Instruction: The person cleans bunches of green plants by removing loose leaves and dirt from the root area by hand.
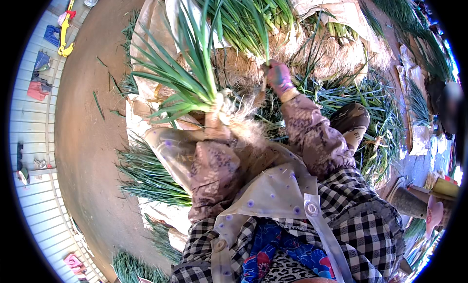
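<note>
My left hand, in a tan covering, is closed round the white base of a bunch of green onions. Their leaves fan up and to the left, and pale stringy roots hang toward the right. My right hand, in a purple and green glove, is stretched forward, its fingers closed on a green onion by its lower stalk. That stalk lies at the front of a large heap of green onions, whose roots face me.
Cut green leaves litter the ground ahead and right, near a dark boot. Another green onion pile lies at my left. Bare brown floor runs to a white ribbed wall. A grey cone-shaped thing is at right.
</note>
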A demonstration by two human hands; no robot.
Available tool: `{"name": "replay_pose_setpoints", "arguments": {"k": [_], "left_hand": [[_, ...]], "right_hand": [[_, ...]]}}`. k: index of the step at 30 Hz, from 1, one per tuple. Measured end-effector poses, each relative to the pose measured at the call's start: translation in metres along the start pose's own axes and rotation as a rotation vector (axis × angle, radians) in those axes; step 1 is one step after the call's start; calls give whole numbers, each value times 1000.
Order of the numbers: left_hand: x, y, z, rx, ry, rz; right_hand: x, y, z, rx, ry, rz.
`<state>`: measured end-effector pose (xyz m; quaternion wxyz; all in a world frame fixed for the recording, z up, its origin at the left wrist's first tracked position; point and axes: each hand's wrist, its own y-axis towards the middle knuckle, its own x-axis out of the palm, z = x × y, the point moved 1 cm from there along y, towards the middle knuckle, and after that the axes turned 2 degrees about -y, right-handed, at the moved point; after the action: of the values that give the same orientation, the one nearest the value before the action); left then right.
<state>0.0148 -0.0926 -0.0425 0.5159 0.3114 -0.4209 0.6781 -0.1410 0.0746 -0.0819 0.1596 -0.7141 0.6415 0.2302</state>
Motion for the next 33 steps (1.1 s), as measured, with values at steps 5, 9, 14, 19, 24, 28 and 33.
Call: {"name": "replay_pose_setpoints", "arguments": {"k": [5,9,14,19,24,28,33], "left_hand": [[-7,-11,10,49,194,3],[-28,1,-24,-107,242,67],[-15,-4,-9,-196,-108,-394],[37,-12,39,78,-60,-309],[-25,11,41,57,-71,-313],[-23,7,8,27,-89,-100],[-29,3,-2,23,46,145]], "right_hand": [[-13,-9,-65,-30,144,-157],[35,-13,-56,260,998,-738],[7,23,-11,-343,-289,297],[-3,50,22,128,-628,-289],[-31,47,-50,102,781,-349],[-37,21,-67,33,220,-468],[-9,-22,-67,-506,143,-451]]}}
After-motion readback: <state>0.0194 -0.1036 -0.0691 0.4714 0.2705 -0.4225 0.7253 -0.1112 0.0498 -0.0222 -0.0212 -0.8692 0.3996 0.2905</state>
